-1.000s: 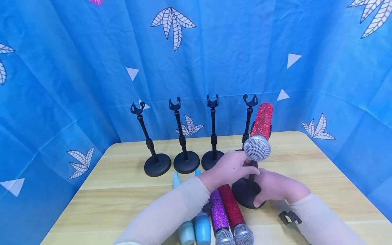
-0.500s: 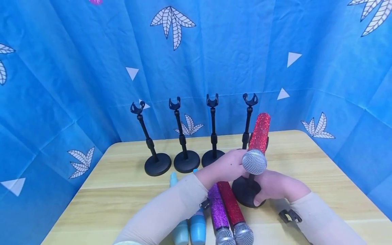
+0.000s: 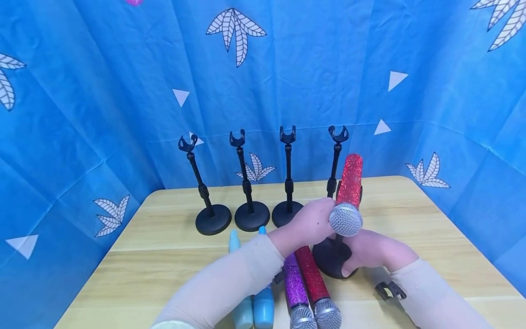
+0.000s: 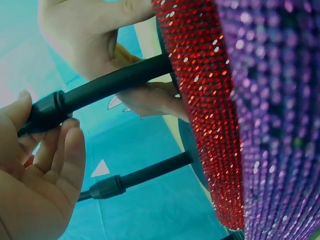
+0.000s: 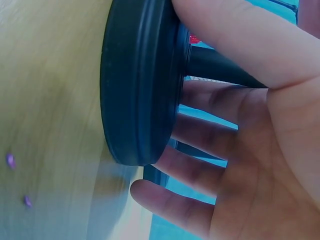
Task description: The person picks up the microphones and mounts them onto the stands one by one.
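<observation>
A glittery red microphone (image 3: 350, 183) with a silver mesh head rests in the holder of a black desk stand (image 3: 328, 259), tilted head-down toward me. My left hand (image 3: 313, 221) grips this stand's pole just below the holder. In the left wrist view, its thumb and fingers pinch the thick collar (image 4: 47, 111). Low down, my right hand (image 3: 371, 249) holds the round base (image 5: 140, 90); its thumb lies over the base and its fingers reach behind the pole. The microphone's head hides part of the left fingers in the head view.
Several black stands with bare holders, one being this stand (image 3: 212, 219), line the back. A purple microphone (image 3: 295, 283), a dark red one (image 3: 313, 276) and two blue bottle-shaped items (image 3: 264, 307) lie in front, partly under my left forearm. Blue cloth (image 3: 312, 64) surrounds the table.
The red microphone and its holder have come down a little on the stand, my left hand staying at the pole. My right hand has kept its place on the base.
</observation>
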`<state>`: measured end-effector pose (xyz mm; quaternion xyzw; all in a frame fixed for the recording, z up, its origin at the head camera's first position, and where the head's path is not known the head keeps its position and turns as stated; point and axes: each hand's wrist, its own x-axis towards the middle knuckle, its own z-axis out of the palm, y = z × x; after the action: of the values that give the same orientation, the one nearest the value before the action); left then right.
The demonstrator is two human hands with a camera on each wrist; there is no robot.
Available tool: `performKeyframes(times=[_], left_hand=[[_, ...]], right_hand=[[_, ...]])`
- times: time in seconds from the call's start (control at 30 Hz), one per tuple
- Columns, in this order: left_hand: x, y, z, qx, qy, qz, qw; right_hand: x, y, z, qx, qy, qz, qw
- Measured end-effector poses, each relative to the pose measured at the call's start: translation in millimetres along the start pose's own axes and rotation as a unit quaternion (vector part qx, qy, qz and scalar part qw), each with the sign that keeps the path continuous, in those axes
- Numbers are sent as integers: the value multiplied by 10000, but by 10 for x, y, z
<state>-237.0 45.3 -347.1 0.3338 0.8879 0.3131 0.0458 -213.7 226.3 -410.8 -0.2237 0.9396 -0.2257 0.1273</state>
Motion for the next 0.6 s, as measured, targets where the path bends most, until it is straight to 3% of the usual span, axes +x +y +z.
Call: performKeyframes(times=[0.2,0.4,0.6], left_hand=[[-23,-46,37,-416,-175,-223,9987],[-34,-70,11,-489,-323,74,9983],[-28,-73,-52,-601,-744,363,9948]], right_hand=[[-8,-30,-3,201,-78,362,9991],[-2,-10,13,216,3,375,9991],[-2,-7,3,337,-44,358,9988]])
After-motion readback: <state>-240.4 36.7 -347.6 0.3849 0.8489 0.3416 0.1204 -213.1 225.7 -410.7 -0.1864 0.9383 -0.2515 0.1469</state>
